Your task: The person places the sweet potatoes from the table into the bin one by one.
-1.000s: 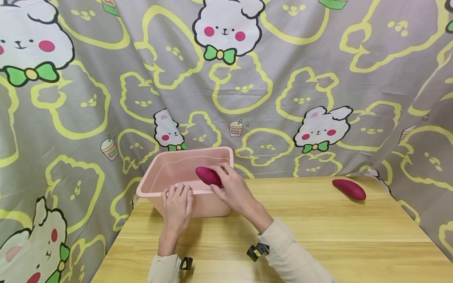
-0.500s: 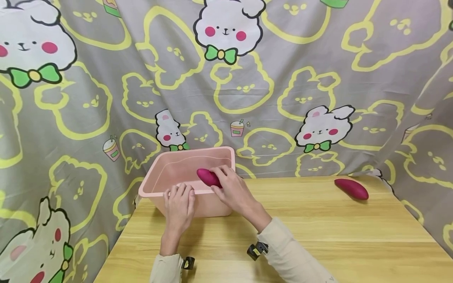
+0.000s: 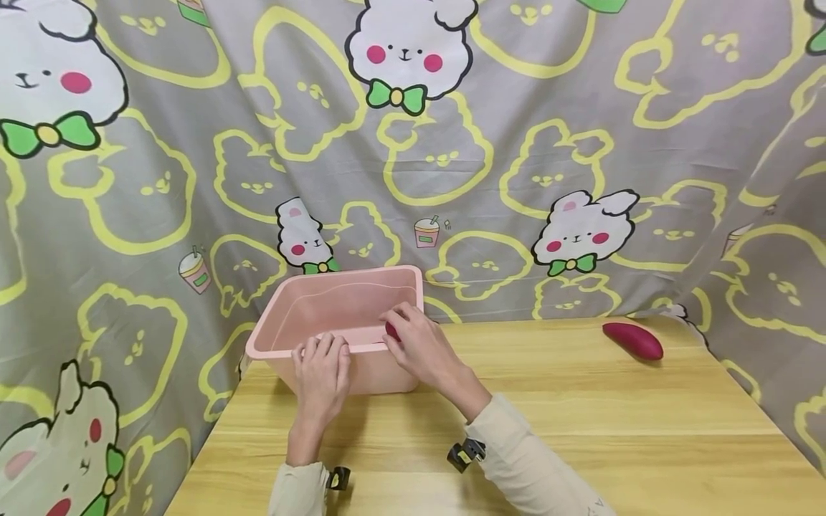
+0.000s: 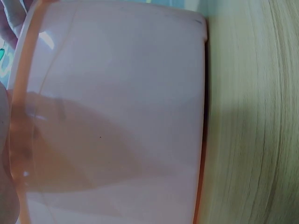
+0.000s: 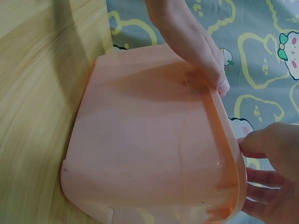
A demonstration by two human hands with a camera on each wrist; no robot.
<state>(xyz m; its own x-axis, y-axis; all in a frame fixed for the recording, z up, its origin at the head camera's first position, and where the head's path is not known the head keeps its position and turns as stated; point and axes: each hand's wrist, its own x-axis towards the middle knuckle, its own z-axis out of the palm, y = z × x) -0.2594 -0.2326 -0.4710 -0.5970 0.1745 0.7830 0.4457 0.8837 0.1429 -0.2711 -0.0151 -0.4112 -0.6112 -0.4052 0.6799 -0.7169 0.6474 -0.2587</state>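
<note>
A pink plastic bin [image 3: 274, 351] stands at the table's left end. My left hand [image 3: 323, 369] rests on its near rim with the fingers bent over the edge. My right hand [image 3: 422, 347] hangs over the rim's near right corner. Just a sliver of a purple-red sweet potato [image 3: 391, 331] shows between its thumb and forefinger; the rest is hidden. In the right wrist view the fingers [image 5: 264, 193] and thumb are spread apart, with curtain visible between them. Another sweet potato [image 3: 634, 341] lies on the table at the far right.
The wood-grain table [image 3: 548, 430] extends to the right of the bin. A grey curtain [image 3: 490, 215] with cartoon rabbits hangs behind and on both sides, close to the bin's back. Dark wrist cameras [image 3: 466, 454] sit at both cuffs.
The sweet potato in my right hand was gripped in plain view above the bin; now it has dropped lower, mostly out of sight behind the fingers. My left hand stays on the rim.
</note>
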